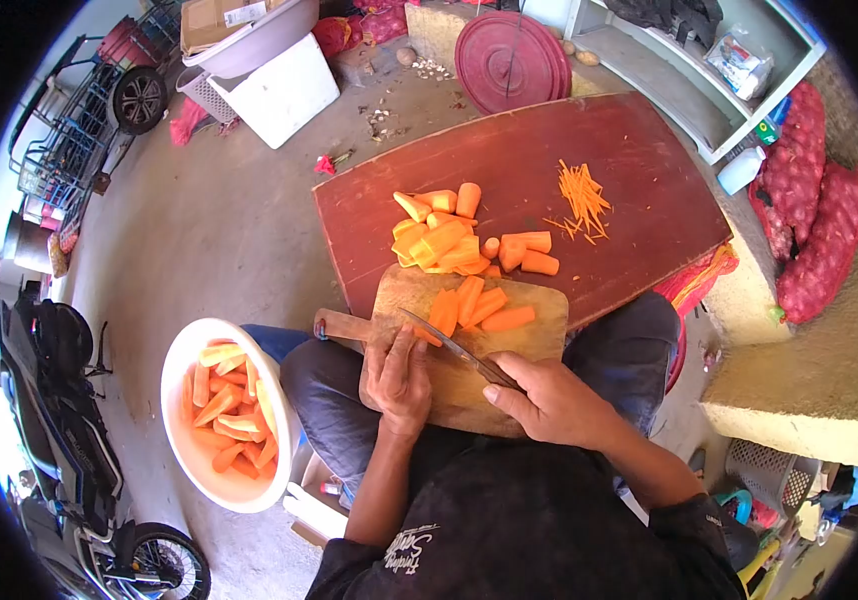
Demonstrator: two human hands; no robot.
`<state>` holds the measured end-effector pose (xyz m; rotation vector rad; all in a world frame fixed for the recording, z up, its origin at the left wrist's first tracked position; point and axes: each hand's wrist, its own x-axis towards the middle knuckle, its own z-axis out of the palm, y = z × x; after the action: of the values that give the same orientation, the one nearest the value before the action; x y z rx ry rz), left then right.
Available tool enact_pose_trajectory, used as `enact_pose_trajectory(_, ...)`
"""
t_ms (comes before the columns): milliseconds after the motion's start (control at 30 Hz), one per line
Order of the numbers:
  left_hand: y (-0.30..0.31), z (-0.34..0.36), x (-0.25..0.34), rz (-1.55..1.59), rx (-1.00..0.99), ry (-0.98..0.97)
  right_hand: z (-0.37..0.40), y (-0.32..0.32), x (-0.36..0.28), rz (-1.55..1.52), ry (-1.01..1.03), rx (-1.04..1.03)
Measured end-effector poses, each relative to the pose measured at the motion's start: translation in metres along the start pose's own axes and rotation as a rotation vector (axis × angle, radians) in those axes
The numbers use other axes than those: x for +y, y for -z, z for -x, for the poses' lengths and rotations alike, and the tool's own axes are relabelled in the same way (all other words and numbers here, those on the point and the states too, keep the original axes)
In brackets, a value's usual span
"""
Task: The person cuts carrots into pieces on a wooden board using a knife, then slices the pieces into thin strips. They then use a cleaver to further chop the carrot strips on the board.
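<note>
My right hand [546, 400] is closed round the handle of a knife [461, 352], its blade slanting up and left across the wooden cutting board [519, 385]. At the board's left part, the bent fingers of my left hand [398, 378] press on a small carrot piece [428, 336] beside the blade. Several sliced carrot pieces [469, 300] lie on the board just beyond the knife. Behind the board, a pile of peeled carrot chunks [439, 238] rests on the red table [519, 150]. Thin carrot strips [582, 200] lie farther right on it.
A white tub [177, 430] of peeled carrots stands at my left. Farther left are motorcycles [59, 440]. Red net sacks [829, 240] lean at the right, near a grey shelf [639, 75]. A round red lid [511, 62] stands behind the table.
</note>
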<state>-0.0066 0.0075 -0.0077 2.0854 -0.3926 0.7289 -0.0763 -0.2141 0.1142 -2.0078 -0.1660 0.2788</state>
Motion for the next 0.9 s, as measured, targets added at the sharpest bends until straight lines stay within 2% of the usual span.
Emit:
enact_pose_trajectory(533,0.000,0.002,-0.002,0.042,0.025,-0.013,-0.006,0.003,-0.002,0.018,0.024,-0.048)
enact_pose_trajectory(900,-0.001,-0.002,-0.002,0.049,0.036,-0.056,-0.010,0.001,0.006,0.175,-0.021,-0.120)
